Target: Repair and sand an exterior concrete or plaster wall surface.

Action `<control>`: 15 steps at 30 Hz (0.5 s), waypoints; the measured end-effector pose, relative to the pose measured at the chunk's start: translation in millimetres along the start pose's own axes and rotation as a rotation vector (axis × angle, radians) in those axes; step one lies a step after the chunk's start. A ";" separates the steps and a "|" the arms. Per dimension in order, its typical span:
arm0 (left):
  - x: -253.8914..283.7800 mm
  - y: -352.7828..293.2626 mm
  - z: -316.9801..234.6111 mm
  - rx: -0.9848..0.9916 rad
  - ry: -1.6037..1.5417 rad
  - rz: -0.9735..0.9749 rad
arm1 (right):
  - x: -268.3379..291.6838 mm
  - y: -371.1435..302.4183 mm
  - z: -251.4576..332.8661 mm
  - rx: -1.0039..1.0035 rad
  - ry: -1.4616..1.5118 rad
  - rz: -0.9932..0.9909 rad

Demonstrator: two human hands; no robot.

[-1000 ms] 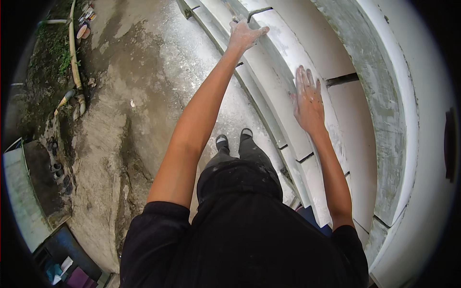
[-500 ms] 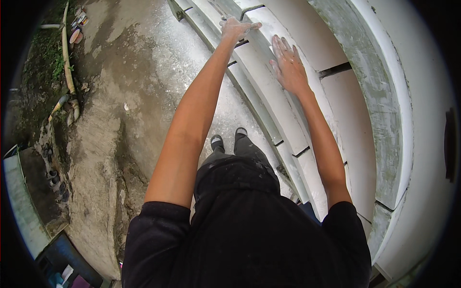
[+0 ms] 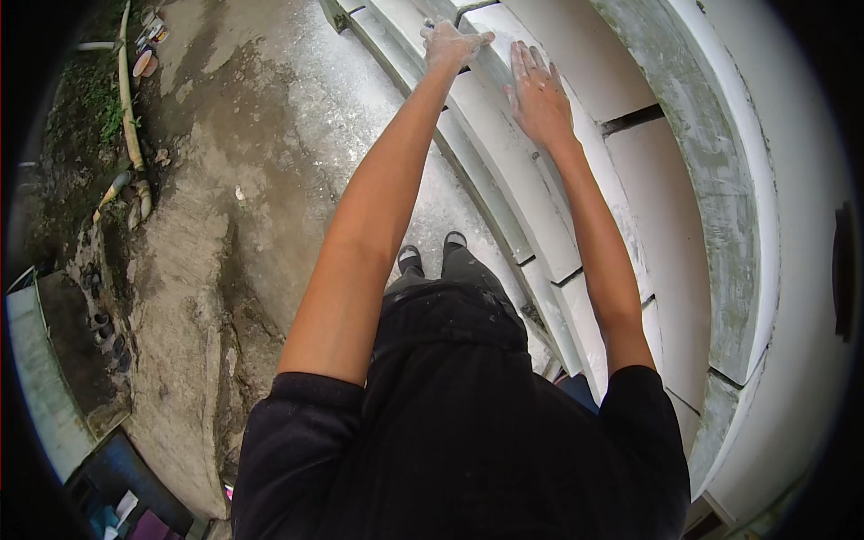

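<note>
White powder coats both my hands. My left hand [image 3: 453, 45] is at the far end of a stepped white ledge [image 3: 504, 166], its thumb stretched out to the right and its other fingers bent down over the ledge's edge. What lies under those fingers, if anything, is hidden. To its right, my right hand [image 3: 540, 97] rests palm down, fingers straight and slightly apart, on the ledge's flat upper face. Dark gaps divide the pale slabs of the ledge.
A pale wall [image 3: 810, 180] with a grey-green band [image 3: 720, 207] curves along the right. Left of the ledge, concrete ground [image 3: 270, 135] carries white dust. Farther left are a pipe [image 3: 129, 99], plants, and several shoes [image 3: 103, 328]. A dark bin [image 3: 126, 486] stands at lower left.
Both hands have shifted slightly farther from me along the ledge, the right one more clearly. The view has moved a little. The right hand stays flat.
</note>
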State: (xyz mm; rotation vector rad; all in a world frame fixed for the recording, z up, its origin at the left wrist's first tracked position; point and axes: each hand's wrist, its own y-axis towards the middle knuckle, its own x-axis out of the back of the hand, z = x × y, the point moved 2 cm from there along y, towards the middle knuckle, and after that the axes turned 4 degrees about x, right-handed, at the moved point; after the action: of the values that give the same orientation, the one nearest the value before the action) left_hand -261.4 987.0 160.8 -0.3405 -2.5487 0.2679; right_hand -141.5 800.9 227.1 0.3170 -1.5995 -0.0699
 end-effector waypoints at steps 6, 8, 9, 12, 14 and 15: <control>10.8 2.5 8.9 -0.019 0.123 -0.041 | 35.9 -96.2 7.6 -0.103 0.089 0.099; 3.5 -4.7 -7.5 -0.030 0.160 -0.031 | 49.0 -142.4 5.5 -0.165 0.039 0.195; 1.5 -12.3 -22.2 -0.029 0.120 -0.022 | 49.4 -145.4 5.3 -0.166 0.039 0.208; 0.3 -15.6 -19.0 -0.053 0.074 -0.027 | 47.8 -118.5 4.7 -0.113 0.049 0.111; -9.2 -19.6 -22.0 -0.030 0.090 -0.130 | 30.0 -65.7 -3.3 -0.047 0.053 0.083; -5.7 -17.1 -20.8 -0.035 0.093 -0.136 | 21.3 -37.8 -5.0 0.010 0.061 0.060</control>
State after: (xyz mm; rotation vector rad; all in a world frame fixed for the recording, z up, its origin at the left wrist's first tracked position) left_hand -248.6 971.7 179.7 -0.1873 -2.4733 0.1525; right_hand -131.0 760.2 239.1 0.2763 -1.5484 -0.0063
